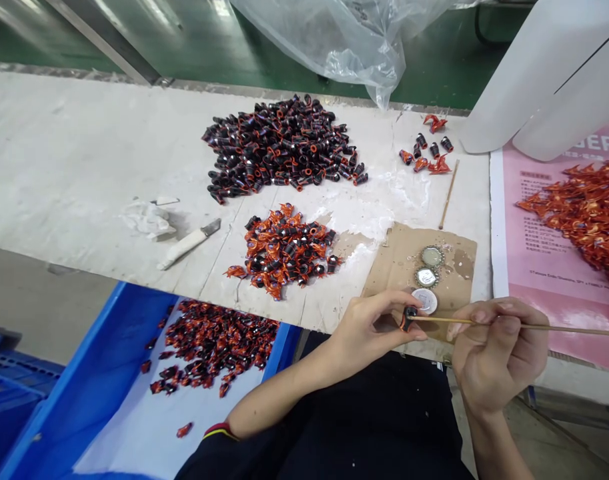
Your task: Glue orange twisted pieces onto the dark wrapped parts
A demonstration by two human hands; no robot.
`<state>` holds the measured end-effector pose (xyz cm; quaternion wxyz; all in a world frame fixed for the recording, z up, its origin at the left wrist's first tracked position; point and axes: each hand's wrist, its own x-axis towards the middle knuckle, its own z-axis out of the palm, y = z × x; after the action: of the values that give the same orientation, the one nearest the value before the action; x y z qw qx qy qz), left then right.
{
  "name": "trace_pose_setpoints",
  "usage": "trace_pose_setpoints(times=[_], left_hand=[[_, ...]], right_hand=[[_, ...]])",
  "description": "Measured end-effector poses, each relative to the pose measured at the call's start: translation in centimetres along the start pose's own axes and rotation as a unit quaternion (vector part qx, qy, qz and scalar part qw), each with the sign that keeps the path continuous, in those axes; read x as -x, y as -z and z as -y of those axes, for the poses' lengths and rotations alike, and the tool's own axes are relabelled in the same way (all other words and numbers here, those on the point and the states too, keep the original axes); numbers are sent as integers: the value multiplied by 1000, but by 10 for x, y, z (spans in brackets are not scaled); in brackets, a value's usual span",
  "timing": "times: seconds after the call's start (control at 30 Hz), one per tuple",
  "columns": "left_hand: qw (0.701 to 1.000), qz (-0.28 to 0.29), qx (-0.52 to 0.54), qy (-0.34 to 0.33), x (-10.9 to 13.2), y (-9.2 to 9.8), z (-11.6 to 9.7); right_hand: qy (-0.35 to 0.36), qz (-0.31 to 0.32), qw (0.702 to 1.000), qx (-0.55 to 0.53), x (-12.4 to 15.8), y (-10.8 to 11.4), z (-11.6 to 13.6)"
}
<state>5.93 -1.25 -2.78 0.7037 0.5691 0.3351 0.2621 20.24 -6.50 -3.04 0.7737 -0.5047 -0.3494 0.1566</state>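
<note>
Right hand (499, 353) holds a stick (574, 328); pink poster (549, 267) reads "DER".

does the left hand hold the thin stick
No, the right hand holds the thin wooden stick; the left hand pinches a dark piece.

One left hand (371, 330), one right hand (499, 353) — three round caps (427, 277), two bamboo sticks (448, 193), one knife (187, 245), four heaps of parts (279, 147).
</note>
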Motion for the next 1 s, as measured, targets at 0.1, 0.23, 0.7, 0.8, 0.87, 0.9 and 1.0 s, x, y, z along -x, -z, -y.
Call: trace_pose_setpoints(times=[0.1,0.23,0.7,0.8,0.87,0.9,1.0], left_hand=[[1000,-1,-4,-6,0,0,2],[1000,7,-4,-11,-1,1,3],[1000,-10,25,-13,-1,-2,-1],[999,-7,25,-22,-1,-2,1],[999,-8,29,-26,-1,-2,1],[999,-9,32,-27,0,-2,1],[999,-11,37,-29,0,-1,1]], right_hand=[[9,0,1000,8,0,-1,1],[8,-4,1000,10,0,-1,1],[12,26,1000,12,2,1,2],[17,29,999,10,3,0,1],[18,26,999,6,3,1,1],[19,26,999,7,3,1,1],[19,32,999,16,3,1,2]])
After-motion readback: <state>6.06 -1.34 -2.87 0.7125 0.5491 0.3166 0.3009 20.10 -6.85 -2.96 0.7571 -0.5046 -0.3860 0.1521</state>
